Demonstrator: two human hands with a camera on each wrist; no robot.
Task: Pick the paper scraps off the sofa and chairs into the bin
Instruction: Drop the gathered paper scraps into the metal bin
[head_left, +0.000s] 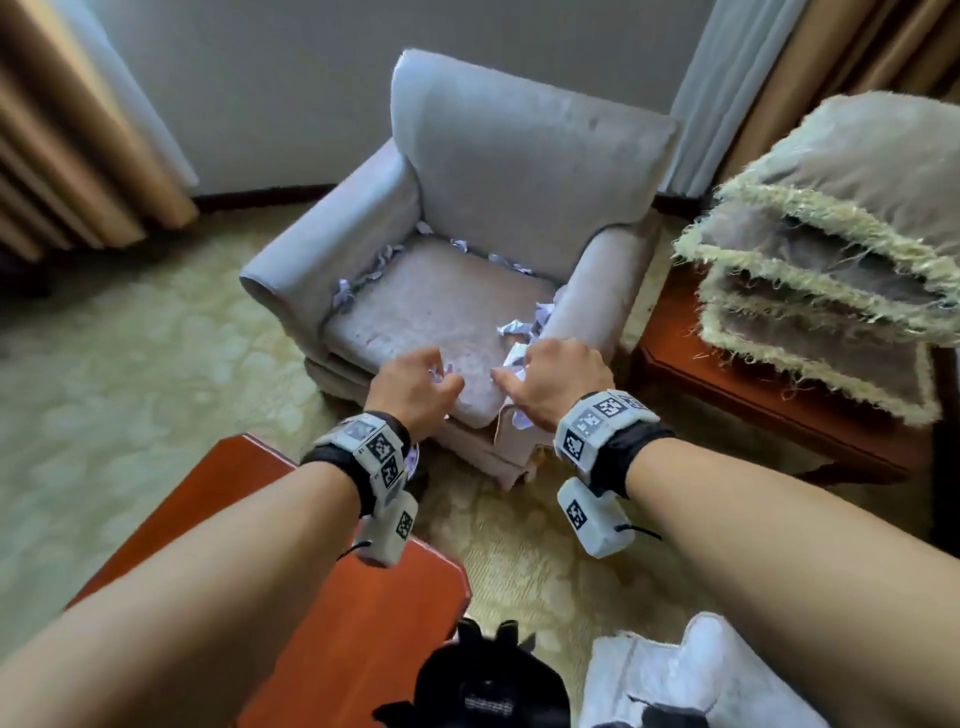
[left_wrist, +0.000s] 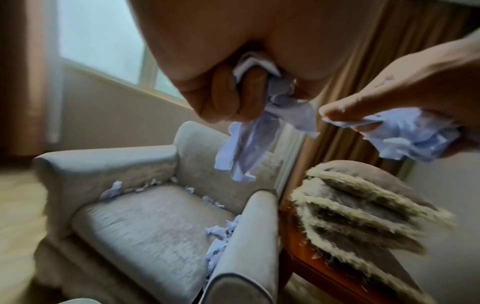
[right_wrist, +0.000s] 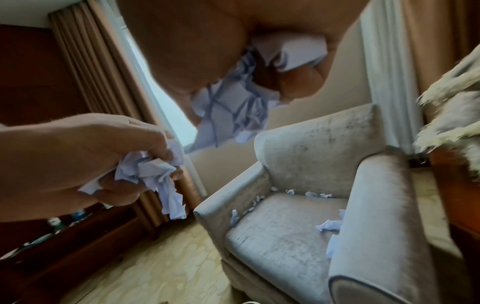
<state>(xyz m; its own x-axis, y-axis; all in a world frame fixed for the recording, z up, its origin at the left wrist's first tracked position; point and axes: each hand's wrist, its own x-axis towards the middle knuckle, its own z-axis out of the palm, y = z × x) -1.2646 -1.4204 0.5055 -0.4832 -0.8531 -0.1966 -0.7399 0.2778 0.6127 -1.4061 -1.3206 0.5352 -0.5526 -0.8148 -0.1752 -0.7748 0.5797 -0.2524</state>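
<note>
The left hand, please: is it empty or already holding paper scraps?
Holding. The left hand grips a bunch of paper scraps, which hang from its curled fingers.

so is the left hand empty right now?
No, the left hand grips a bunch of paper scraps hanging below its curled fingers.

Left hand (head_left: 415, 387), right hand (head_left: 558, 382): fingers curled, clutching paper.

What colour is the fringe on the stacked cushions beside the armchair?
Pale cream-yellow fringe on grey-brown cushions; clearest in the head view.
</note>
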